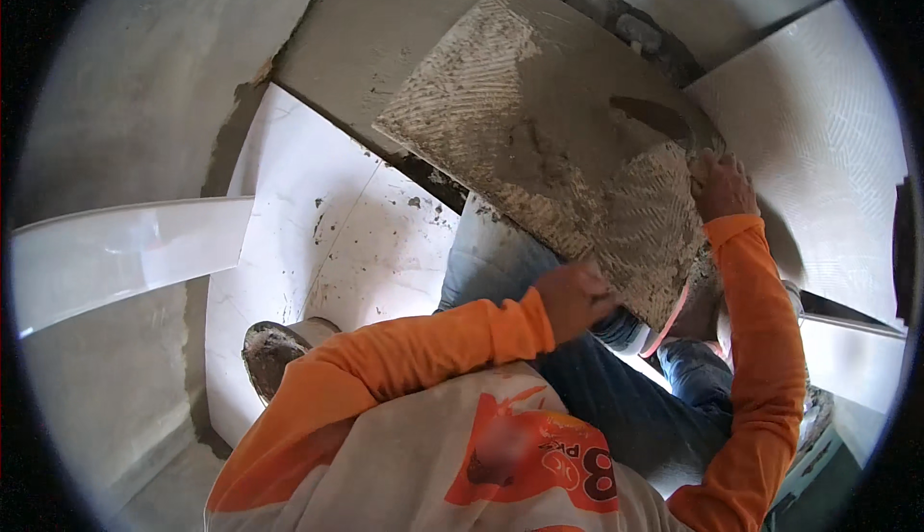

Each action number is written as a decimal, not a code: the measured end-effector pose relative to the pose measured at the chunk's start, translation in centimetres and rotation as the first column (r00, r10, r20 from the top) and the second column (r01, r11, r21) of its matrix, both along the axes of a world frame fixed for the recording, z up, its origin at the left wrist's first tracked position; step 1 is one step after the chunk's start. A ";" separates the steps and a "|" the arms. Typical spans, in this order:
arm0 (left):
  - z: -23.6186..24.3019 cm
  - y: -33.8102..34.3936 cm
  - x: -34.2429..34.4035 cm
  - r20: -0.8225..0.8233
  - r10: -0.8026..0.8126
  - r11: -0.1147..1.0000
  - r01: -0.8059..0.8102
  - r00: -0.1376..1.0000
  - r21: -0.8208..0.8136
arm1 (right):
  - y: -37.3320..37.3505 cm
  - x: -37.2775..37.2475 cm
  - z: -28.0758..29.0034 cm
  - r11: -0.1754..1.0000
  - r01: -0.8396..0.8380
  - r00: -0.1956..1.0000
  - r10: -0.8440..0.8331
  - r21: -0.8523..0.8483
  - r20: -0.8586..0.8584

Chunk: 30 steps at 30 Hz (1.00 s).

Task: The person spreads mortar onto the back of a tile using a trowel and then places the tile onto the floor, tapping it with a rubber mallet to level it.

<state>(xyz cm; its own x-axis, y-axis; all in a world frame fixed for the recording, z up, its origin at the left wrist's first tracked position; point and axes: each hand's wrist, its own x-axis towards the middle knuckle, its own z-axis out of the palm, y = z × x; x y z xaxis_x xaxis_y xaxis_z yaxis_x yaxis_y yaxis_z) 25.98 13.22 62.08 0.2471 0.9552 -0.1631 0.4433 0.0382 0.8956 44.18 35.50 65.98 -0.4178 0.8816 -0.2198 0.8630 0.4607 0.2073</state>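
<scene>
Probably heavy, stiff and brittle, the mortar-coated slab [568, 142] lay beyond the jeans-clad leg [496, 255], best held by opposite edges. Right of the leg, the right hand [725, 188] gripped a trowel-like tool [701, 131]; over it, the left hand's [576, 301] fingers curled, hold unclear.

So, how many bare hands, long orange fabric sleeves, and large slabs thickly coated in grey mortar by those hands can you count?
Bare hands: 2 (left hand, right hand)
Long orange fabric sleeves: 2 (left sleeve, right sleeve)
Large grey mortar-coated slab: 1
Total: 5
</scene>
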 end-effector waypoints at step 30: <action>-4.8 -2.5 -15.3 0.542 0.779 0.621 -0.509 0.315 -0.597 | -4.3 -20.1 2.5 0.910 -0.328 0.927 0.258 -0.255 -0.272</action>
